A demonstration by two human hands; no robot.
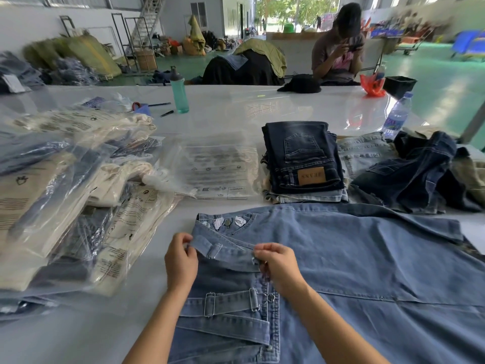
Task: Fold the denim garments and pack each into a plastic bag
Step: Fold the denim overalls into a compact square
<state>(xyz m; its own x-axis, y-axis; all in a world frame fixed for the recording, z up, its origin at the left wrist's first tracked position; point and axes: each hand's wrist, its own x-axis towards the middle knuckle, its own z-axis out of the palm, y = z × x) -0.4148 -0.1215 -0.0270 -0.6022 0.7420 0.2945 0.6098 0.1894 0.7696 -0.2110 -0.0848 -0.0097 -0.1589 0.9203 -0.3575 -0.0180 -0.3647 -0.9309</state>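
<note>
Denim strap (223,249) pinched by left hand (181,261) and right hand (279,266), folded jeans (301,156) patch reading "JEANS", empty bag (220,169) marked "WARNING"

Left hand (181,260) and right hand (279,266) were bare: no gloves, rings or watch visible. Both forearms were uncovered up to frame's lower edge; no sleeve showed. Fingernails looked short, unpainted where visible.
</note>
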